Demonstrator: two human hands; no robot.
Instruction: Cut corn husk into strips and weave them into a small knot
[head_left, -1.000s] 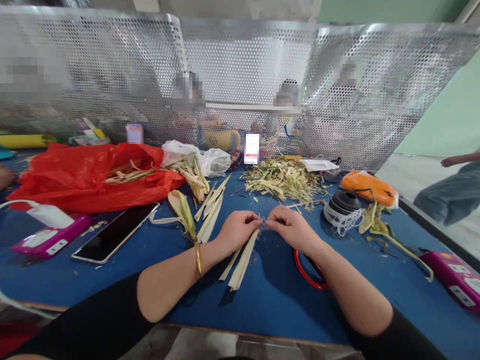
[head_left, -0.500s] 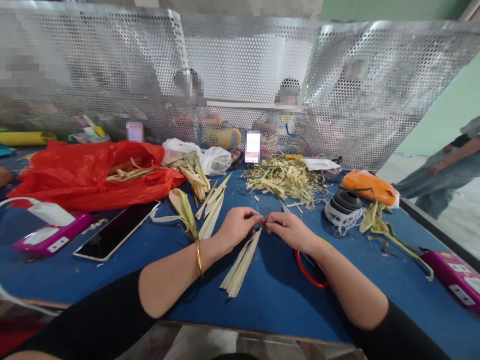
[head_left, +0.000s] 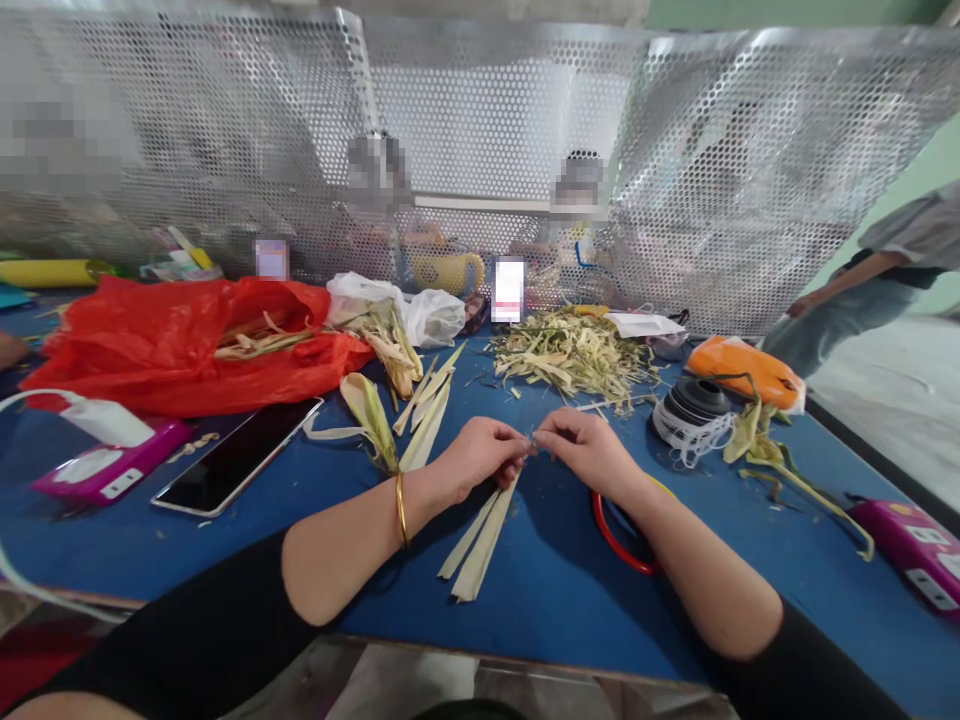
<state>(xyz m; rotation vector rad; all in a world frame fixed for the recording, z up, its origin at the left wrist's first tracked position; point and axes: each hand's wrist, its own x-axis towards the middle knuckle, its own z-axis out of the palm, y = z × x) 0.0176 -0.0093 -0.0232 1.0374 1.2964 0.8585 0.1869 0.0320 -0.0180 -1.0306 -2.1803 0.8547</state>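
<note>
My left hand [head_left: 486,455] is closed around the top ends of pale dried corn husk strips [head_left: 484,545], whose loose ends hang down toward me. Thumb and finger of my right hand [head_left: 583,448] are pinched together against the left fingertips. Something very thin shows between the fingertips, too fine to name. Under my right wrist lie scissors with red-and-yellow handles [head_left: 616,543], partly covered by the arm. Left of my hands rest a whole folded husk [head_left: 367,415] and several flat husk strips [head_left: 429,425].
A pile of shredded husk [head_left: 577,355] lies beyond my hands. White cord on a black spool [head_left: 694,410] stands to the right, near an orange packet [head_left: 746,372]. To the left are a phone [head_left: 240,455], a red bag [head_left: 172,350] and a power strip [head_left: 112,465]. Perforated metal panels [head_left: 495,120] close the back.
My right fingers have shifted and straightened slightly at the tips, while the left hand keeps hold of the husk strips. The person at the far right has moved, and the view has shifted a little.
</note>
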